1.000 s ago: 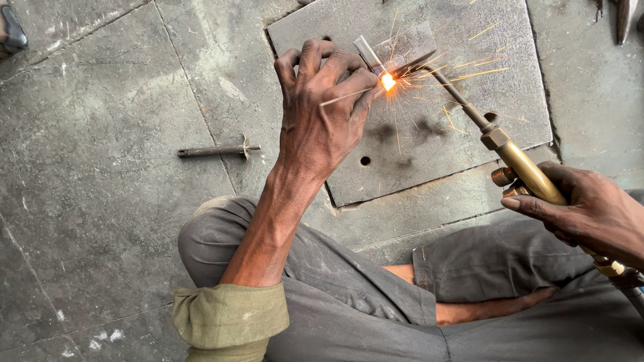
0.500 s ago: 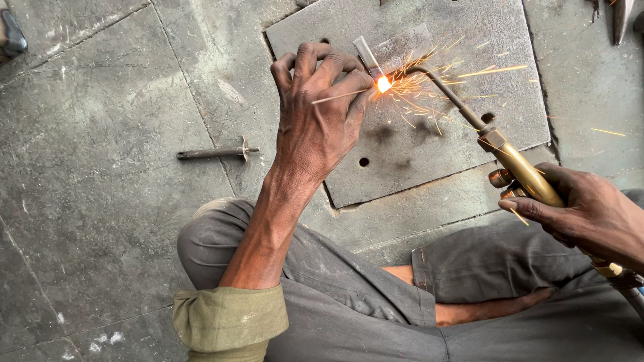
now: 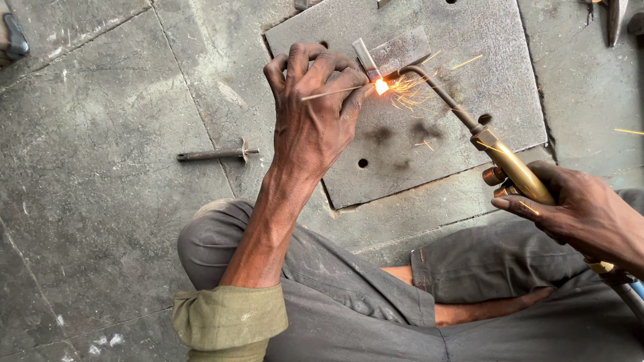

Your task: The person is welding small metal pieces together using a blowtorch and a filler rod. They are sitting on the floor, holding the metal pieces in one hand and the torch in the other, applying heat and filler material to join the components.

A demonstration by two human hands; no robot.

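My left hand point(image 3: 312, 114) pinches a thin filler rod point(image 3: 332, 92), its tip at a glowing orange spot point(image 3: 382, 86) where sparks fly. My right hand point(image 3: 585, 214) grips the brass handle of a gas torch point(image 3: 513, 167), whose bent dark nozzle reaches up-left to the same glowing spot. The flame plays on a small flat metal piece point(image 3: 401, 48) with a short bar point(image 3: 366, 57) standing against it. Both lie on a thick grey steel plate point(image 3: 456, 127) with several round holes, resting on the floor.
A short metal pin with a washer point(image 3: 213, 154) lies on the stone floor left of my left hand. My bent knees in grey trousers point(image 3: 349, 302) fill the bottom of the view. Tools point(image 3: 614, 17) lie at the top right corner, a dark object point(image 3: 15, 37) at the top left.
The torch tip and glowing spot stay at the small piece while the sparks change shape. Both hands hold nearly still; the view has shifted slightly.
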